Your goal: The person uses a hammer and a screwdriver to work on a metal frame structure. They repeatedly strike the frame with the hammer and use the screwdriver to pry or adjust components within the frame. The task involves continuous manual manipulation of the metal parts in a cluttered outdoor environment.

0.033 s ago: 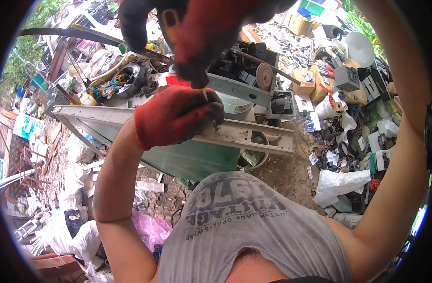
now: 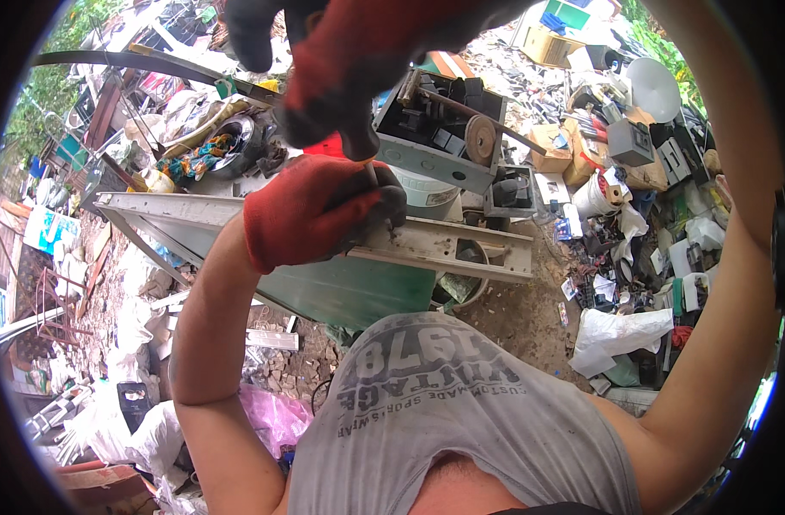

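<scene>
My left hand (image 2: 320,210), in a red and black glove, is closed around a thin metal shaft (image 2: 371,176) standing on a pale metal rail (image 2: 457,245). The rail edges a frame with a greenish panel (image 2: 341,300). Above, my right hand (image 2: 341,77), gloved the same way, has curled fingers reaching to a small orange piece at the shaft's top (image 2: 368,161); what it holds is mostly hidden. A dark gloved shape at the top edge is too cropped to make out.
Behind the rail are a metal box of black parts (image 2: 435,159) with a round disc (image 2: 480,140), a white bucket (image 2: 427,193) and a black ring (image 2: 247,154). Scrap, sacks (image 2: 620,330), cardboard boxes (image 2: 547,47) and a pink plastic bag (image 2: 268,412) lie around.
My right hand has shifted slightly left, and the orange handle seen beside it at the top is now hidden. My left hand looks unmoved.
</scene>
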Available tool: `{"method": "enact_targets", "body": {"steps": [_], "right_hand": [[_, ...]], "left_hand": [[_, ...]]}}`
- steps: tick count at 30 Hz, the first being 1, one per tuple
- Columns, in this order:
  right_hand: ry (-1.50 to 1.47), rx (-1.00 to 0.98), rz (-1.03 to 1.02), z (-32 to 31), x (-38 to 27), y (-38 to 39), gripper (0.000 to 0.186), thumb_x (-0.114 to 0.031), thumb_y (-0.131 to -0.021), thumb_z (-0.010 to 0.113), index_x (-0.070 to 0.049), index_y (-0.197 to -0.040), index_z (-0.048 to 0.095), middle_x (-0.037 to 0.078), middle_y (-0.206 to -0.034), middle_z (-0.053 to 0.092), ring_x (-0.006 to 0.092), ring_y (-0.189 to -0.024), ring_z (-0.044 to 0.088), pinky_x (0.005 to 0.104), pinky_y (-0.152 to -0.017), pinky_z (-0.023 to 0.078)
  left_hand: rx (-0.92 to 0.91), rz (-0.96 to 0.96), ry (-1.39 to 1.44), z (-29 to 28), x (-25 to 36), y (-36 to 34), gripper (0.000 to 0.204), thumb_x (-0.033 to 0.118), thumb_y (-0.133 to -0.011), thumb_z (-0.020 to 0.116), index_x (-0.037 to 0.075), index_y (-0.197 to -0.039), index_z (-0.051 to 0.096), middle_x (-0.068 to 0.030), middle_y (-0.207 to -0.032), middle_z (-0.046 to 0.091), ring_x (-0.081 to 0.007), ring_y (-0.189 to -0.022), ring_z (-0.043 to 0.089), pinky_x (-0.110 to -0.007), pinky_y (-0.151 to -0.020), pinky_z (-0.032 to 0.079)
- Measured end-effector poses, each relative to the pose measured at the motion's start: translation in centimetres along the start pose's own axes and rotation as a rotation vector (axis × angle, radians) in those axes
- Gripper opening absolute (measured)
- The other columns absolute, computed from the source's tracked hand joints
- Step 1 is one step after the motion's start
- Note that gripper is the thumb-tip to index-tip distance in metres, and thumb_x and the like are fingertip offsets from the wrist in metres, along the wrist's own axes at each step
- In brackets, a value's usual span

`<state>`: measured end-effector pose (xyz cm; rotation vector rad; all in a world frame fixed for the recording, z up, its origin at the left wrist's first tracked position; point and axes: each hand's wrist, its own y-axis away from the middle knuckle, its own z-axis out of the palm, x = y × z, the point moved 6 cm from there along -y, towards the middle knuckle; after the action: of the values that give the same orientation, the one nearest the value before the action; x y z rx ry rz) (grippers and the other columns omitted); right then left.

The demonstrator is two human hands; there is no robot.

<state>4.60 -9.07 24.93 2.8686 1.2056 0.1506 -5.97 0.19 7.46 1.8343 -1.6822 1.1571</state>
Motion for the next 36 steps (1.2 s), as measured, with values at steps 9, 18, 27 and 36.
{"method": "enact_targets", "body": {"steps": [9,18,27,36], "right_hand": [[0.018,0.021,-0.073,0.5,0.2,-0.1,0.051,0.006,-0.082,0.071,-0.004,-0.13,0.06,0.009,-0.117,0.068,0.0186,-0.102,0.067,0.0337,-0.086,0.055],[0.09,0.235,-0.081,0.8,1.6,3.8,0.057,0.011,-0.081,0.07,-0.004,-0.134,0.058,0.01,-0.123,0.066,0.0197,-0.108,0.067,0.0347,-0.091,0.055],[-1.052,1.188,0.474,16.8,3.6,17.3,0.051,0.013,-0.087,0.064,-0.003,-0.134,0.053,0.012,-0.127,0.065,0.0202,-0.109,0.069,0.0331,-0.094,0.057],[-0.451,1.272,0.657,19.9,-0.6,10.9,0.039,-0.001,-0.083,0.067,-0.001,-0.121,0.057,0.014,-0.111,0.062,0.0301,-0.106,0.055,0.0418,-0.097,0.047]], "left_hand": [[0.007,-0.186,-0.19,-0.1,-0.5,1.3,0.015,0.012,-0.089,0.075,0.005,-0.102,0.074,-0.0082,-0.09,0.073,-0.0205,-0.081,0.07,-0.034,-0.077,0.055],[-0.181,-0.166,-0.427,0.2,0.0,-0.3,0.017,0.019,-0.08,0.075,0.007,-0.092,0.073,-0.0122,-0.101,0.071,-0.0336,-0.091,0.07,-0.043,-0.083,0.056],[-0.114,-0.09,-0.484,0.8,0.9,-2.8,0.019,0.021,-0.078,0.075,0.006,-0.087,0.069,-0.0154,-0.105,0.068,-0.0387,-0.095,0.068,-0.047,-0.085,0.055],[-0.305,-0.162,-0.555,0.9,0.9,-3.2,0.011,0.008,-0.082,0.074,0.004,-0.091,0.069,-0.0131,-0.116,0.066,-0.0329,-0.103,0.069,-0.041,-0.09,0.056]]}}
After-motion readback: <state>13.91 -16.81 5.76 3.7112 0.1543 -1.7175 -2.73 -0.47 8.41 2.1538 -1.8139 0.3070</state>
